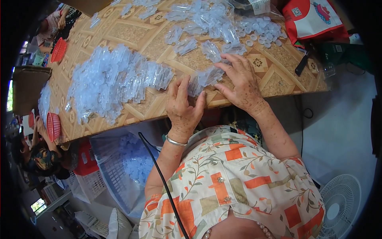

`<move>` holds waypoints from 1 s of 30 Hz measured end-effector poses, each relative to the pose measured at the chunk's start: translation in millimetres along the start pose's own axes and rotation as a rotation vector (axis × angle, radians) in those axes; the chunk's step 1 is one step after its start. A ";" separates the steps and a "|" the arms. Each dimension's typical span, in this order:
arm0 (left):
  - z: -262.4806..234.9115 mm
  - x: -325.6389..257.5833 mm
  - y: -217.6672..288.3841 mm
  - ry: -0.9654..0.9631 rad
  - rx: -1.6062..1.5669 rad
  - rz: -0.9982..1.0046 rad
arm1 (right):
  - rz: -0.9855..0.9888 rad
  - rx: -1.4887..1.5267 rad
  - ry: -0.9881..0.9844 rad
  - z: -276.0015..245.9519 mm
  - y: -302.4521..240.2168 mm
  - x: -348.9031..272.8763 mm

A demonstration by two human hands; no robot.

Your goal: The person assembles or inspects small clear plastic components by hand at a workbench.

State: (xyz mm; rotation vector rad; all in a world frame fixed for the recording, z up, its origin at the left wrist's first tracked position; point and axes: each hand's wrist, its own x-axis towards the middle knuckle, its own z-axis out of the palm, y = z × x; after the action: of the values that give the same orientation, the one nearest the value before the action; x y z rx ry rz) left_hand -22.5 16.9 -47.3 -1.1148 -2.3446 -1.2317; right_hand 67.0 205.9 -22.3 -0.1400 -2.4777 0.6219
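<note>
A small cluster of clear plastic tube-like pieces lies near the table's front edge, between my two hands. My left hand is at its left side, thumb and fingers apart, fingertips against or just beside the pieces. On the other side my right hand has its fingers spread, thumb and index around the cluster's right end without closing on it. Left of my left hand spreads a large heap of similar clear pieces. Further back lie more clear pieces and a pile of small round clear caps.
A black-handled tool and a red-and-white bag are at the table's right. Red baskets stand along the left edge, near two other people. Below the table is a lined crate of clear pieces; a white fan stands lower right.
</note>
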 end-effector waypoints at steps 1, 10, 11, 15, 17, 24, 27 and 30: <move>0.2 -0.2 -0.6 0.004 -0.005 -0.004 | -0.011 -0.026 -0.044 0.2 2.1 -1.3; -2.3 1.3 3.7 -0.028 -0.014 -0.051 | 0.017 0.110 0.038 -7.5 12.1 -5.7; -1.9 1.8 3.6 -0.029 -0.016 -0.052 | 0.005 0.104 0.063 -10.4 13.8 -6.6; -3.3 1.3 3.4 -0.036 -0.016 -0.041 | -0.104 -0.049 0.049 -20.7 5.3 -8.4; -2.7 1.6 3.0 -0.043 -0.017 -0.055 | -0.123 -0.044 -0.063 -17.6 2.3 -13.0; -2.3 1.1 1.0 -0.011 -0.009 -0.007 | -0.038 0.018 -0.078 -21.3 0.2 -8.0; -0.6 0.2 2.0 -0.010 -0.008 -0.017 | -0.081 -0.002 -0.141 -22.0 4.2 1.7; -0.7 -0.5 3.2 -0.004 -0.010 -0.026 | -0.114 0.030 -0.213 -16.0 10.6 4.0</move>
State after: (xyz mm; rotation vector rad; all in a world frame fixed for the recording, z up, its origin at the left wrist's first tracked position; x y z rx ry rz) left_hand -19.9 17.2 -45.3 -1.0944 -2.3650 -1.2528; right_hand 72.3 222.7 -13.6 0.0830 -2.6561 0.6546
